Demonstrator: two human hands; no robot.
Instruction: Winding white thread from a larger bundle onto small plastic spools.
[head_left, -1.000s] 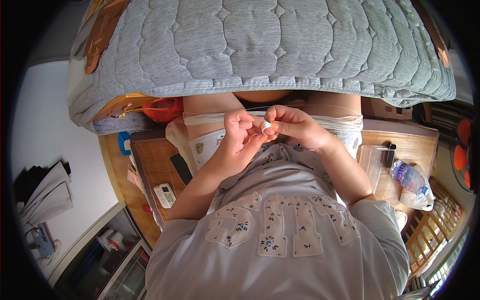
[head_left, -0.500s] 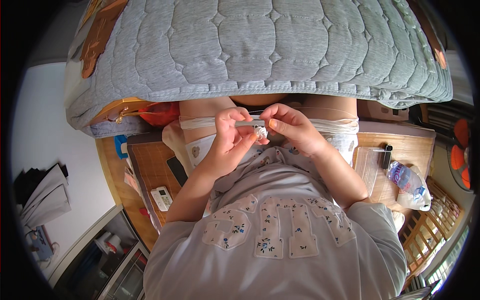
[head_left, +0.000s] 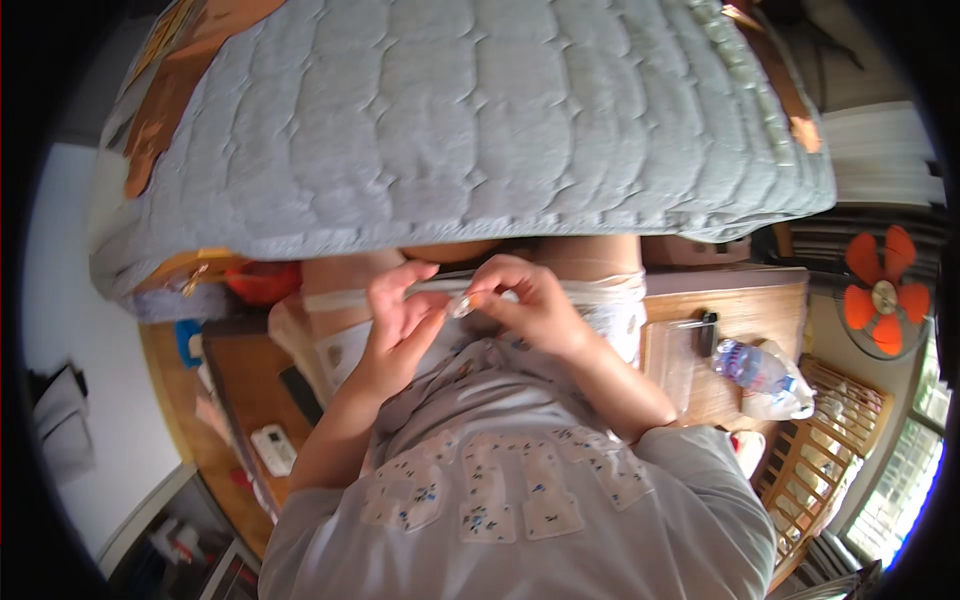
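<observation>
I hold a small whitish bundle [head_left: 460, 304] just on my side of the grey quilted bed cover [head_left: 455, 140], near the middle of its close edge. It looks pale, crumpled and slightly shiny; blur hides its details. My right hand's [head_left: 530, 308] fingers pinch it narrowly; my left hand's [head_left: 393, 325] thumb presses its other side, forefinger raised clear.

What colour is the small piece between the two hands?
The small piece is white, slightly blurred; best in head view.
</observation>
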